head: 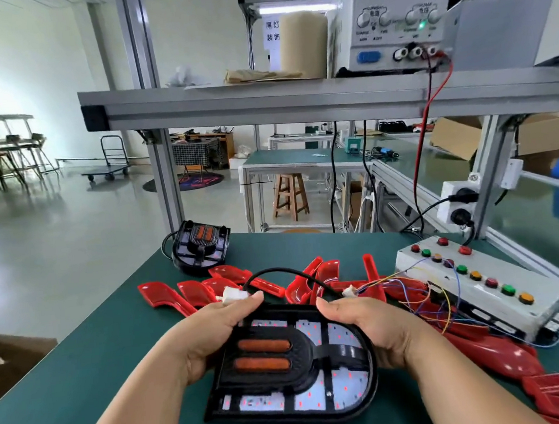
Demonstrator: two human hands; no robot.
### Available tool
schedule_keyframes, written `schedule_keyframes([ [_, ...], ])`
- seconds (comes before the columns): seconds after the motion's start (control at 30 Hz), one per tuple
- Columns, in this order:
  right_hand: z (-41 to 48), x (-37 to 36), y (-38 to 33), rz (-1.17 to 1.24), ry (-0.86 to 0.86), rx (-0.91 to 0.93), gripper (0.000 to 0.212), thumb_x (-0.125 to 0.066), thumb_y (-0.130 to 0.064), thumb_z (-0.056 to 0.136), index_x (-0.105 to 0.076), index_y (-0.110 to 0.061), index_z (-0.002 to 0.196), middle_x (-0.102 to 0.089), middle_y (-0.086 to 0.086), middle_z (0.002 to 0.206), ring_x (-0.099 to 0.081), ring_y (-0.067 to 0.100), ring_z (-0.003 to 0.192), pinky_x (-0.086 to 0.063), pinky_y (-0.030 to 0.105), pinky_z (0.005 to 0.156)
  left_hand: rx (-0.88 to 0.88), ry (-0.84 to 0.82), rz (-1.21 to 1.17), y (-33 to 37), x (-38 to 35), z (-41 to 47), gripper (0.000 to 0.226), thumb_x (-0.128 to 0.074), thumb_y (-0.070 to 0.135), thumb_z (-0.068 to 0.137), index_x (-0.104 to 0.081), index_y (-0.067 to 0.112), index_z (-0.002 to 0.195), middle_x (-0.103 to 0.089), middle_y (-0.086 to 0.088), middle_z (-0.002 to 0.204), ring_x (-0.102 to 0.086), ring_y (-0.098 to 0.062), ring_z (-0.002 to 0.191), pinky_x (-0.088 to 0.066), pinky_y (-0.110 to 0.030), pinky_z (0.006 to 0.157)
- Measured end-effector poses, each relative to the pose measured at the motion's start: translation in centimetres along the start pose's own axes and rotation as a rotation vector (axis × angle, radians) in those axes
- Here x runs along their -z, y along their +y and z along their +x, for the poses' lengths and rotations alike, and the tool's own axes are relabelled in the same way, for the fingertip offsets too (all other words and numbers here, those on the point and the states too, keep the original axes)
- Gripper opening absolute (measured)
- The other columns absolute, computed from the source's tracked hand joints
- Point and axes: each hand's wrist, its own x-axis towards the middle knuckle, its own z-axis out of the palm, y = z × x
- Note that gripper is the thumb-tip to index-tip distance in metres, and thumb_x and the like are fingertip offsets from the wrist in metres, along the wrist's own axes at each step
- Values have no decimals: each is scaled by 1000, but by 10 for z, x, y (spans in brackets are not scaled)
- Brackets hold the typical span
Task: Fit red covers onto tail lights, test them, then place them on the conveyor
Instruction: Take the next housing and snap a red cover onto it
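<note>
The person holds a black tail light [293, 368] in both hands just above the green table [94, 377]; the left hand [214, 337] grips its near-left edge with the thumb laid over the top rim, and the right hand [371, 331] grips the far-right rim the same way; the remaining fingers of both hands curl beneath the housing and are hidden.

The light faces up, its long axis running left to right, with the rounded end to the right and the squarer end to the lower left; two orange bars [264, 355] lie along that axis, and small red points glow on the white panels around them.

A black cable [276, 272] loops from the housing to a white connector [234, 295] just beyond the left thumb; whether the hand touches it cannot be told. A second white plug [348, 292] with coloured wires lies near the right thumb, its wires leading to a button-studded test box [477, 283].

Loose red covers [194, 292] lie scattered behind the hands and at the right, some cut off by the frame; a second tail light [200, 248] sits at the table's far-left corner; a power supply [393, 18] stands on the shelf, its top cropped.
</note>
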Motion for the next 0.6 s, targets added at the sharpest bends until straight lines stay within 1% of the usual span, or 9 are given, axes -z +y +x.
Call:
schedule_keyframes([
  [0.1,-2,8,0,-15,11,15,35,-57,-35,87,-77,-8,100,-71,18,109,-71,27,93,-56,38,83,3,-9,43,4,-2,-4,45,-68,48,76,-77,14,104,-73,-16,107,-73,-31,94,-61,-39,74],
  [0.2,-3,12,1,-56,-3,12,38,-57,-37,87,-77,-7,100,-72,17,106,-71,26,90,-56,38,84,-66,121,3,7,-3,-3,45,-72,46,68,-77,9,92,-76,-10,93,-73,-24,75,-56,-29,63],
  [0.27,-3,11,1,-124,-31,6,45,-56,-40,88,-73,-2,106,-71,18,107,-71,26,90,-57,37,83,-159,231,-179,9,-2,1,33,-75,35,64,-70,11,88,-73,-6,76,-67,-16,62,-51,-27,59],
  [0.3,-3,11,2,-156,-47,1,48,-55,-41,88,-71,0,108,-71,19,107,-70,26,91,-56,36,83,-209,258,-259,10,-2,3,27,-74,29,65,-67,12,84,-70,-3,69,-65,-11,56,-50,-23,54],
  [0.37,-3,11,2,-198,-65,-8,51,-55,-42,88,-69,2,110,-71,18,106,-70,25,91,-56,35,83,-288,269,-370,11,-2,6,12,-70,23,74,-63,13,78,-67,0,64,-62,-6,49,-46,-19,46],
  [0.4,-3,11,3,-205,-73,-7,50,-55,-41,88,-69,2,109,-71,18,106,-71,25,90,-56,35,82,-319,257,-456,12,-1,6,9,-66,20,82,-62,14,77,-66,1,62,-61,-5,49,-47,-19,46],
  [0.47,-3,12,3,-185,-73,1,46,-56,-37,88,-69,2,109,-71,19,106,-71,26,90,-57,36,81,-399,242,-669,14,5,5,18,-55,16,90,-62,16,74,-66,2,59,-63,-6,51,-49,-19,50],
  [0.53,-1,15,4,-141,-44,13,45,-60,-33,86,-68,5,109,-71,22,106,-71,27,89,-57,38,82,-507,280,-855,17,14,2,23,-51,13,80,-63,18,60,-64,4,55,-64,-6,53,-47,-19,55],
  [0.6,1,16,4,-158,-1,39,45,-64,-32,81,-69,6,105,-72,20,101,-72,23,82,-58,35,81,-601,359,-1016,16,26,-2,14,-53,17,60,-60,19,48,-61,6,53,-64,-6,55,-40,-22,61],
])
